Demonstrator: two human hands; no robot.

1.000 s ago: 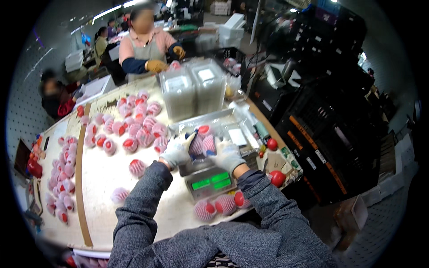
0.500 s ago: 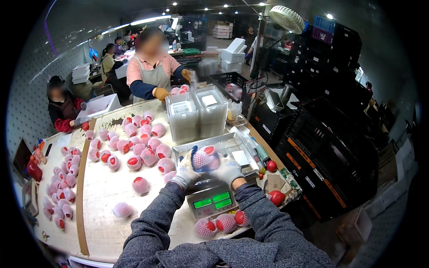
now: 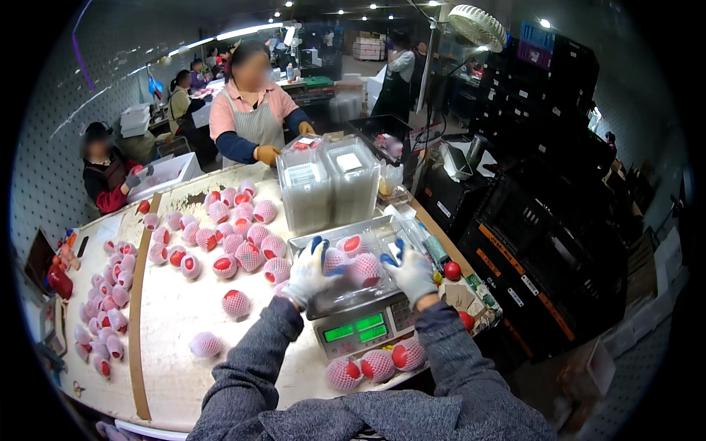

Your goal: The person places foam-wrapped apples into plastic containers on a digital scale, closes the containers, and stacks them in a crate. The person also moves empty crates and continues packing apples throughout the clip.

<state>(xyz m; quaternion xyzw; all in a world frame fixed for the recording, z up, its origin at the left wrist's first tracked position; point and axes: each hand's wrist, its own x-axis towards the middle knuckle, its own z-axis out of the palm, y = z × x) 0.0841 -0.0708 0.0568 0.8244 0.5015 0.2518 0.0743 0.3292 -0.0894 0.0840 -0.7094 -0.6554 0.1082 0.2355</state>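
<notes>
Three red round fruits in pink foam nets point(image 3: 360, 266) lie together in a clear plastic box point(image 3: 334, 292) on the metal tray of a digital scale point(image 3: 358, 328). At their left is my left hand point(image 3: 312, 275), in a white glove with blue fingertips, its fingers spread near the fruit. My right hand point(image 3: 412, 272), gloved the same way, stands at the box's right side with fingers apart. Neither hand grips anything. Below the lit green display, in front of the scale, sits a row of netted fruits point(image 3: 377, 364).
Many netted fruits point(image 3: 246, 253) cover the table's middle, with more beyond a brown strip point(image 3: 137, 316) at left. Stacked clear boxes point(image 3: 331, 187) rise behind the scale; a co-worker's gloved hand point(image 3: 267, 154) touches them. Black crates point(image 3: 544, 242) stand at right. Loose red fruit point(image 3: 451, 270) lies nearby.
The netted fruits that were between my hands now rest in the box, and my hands have spread apart. Across the table, the co-worker's box has come down onto the stacks.
</notes>
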